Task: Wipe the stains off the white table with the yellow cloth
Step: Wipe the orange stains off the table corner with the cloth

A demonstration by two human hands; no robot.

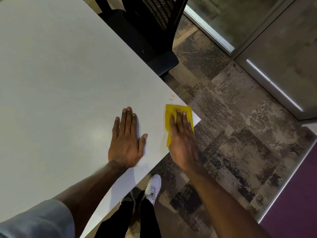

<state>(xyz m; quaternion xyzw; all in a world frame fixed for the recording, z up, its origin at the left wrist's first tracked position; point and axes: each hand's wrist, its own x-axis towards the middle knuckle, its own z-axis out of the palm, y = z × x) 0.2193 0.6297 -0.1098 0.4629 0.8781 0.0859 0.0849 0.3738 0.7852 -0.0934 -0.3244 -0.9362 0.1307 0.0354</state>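
The white table (pixel 60 74) fills the left of the view, its corner pointing right. A folded yellow cloth (pixel 171 110) lies flat at that corner. My right hand (pixel 182 140) presses flat on the cloth, fingers stretched out together, covering most of it. Small orange-brown stains (pixel 171 97) mark the table just beyond the cloth, near the right edge. My left hand (pixel 127 140) rests palm down on the bare tabletop to the left of the cloth, fingers spread, holding nothing.
A black mesh office chair (pixel 154 31) stands against the table's far right edge. Patterned carpet (pixel 231 134) covers the floor on the right, bounded by glass partitions with metal frames (pixel 211 31). My legs and a white shoe (pixel 153 188) are below the table's near edge.
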